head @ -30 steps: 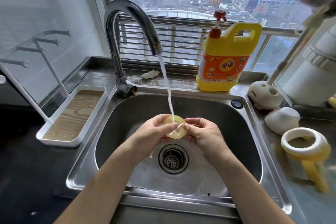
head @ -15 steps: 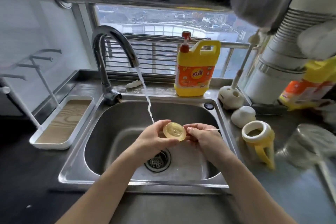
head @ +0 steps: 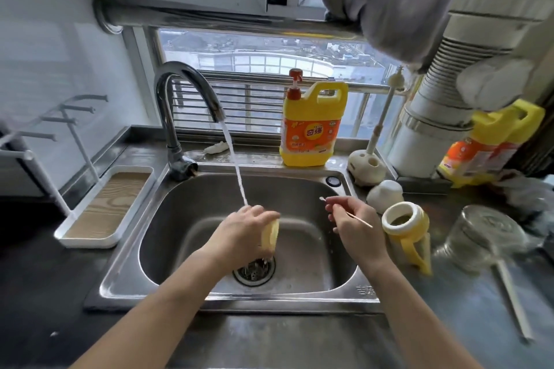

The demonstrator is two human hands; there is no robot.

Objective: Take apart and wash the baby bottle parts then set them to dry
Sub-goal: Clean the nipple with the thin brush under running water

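My left hand (head: 245, 232) grips a soft yellowish silicone nipple (head: 270, 236) over the drain of the steel sink (head: 186, 198), right where the running water from the faucet (head: 183, 93) lands. My right hand (head: 352, 220) has come away to the right and pinches a thin cotton swab (head: 356, 217) above the sink's right side. A yellow bottle collar with handles (head: 406, 226) stands on the counter just right of the sink, and a white cap (head: 385, 195) lies behind it. The nipple's tip is hidden by my fingers.
A white drying rack with a wood-pattern tray (head: 102, 210) stands left of the sink. Behind the sink are a yellow dish-soap jug (head: 311, 129) and a brush in a white holder (head: 367, 169). A clear glass bottle body (head: 482, 237) lies on the right counter.
My hands have parted: the right hand drew away rightward with the swab, while the left hand turned the nipple on edge under the stream. The camera view has tilted upward.
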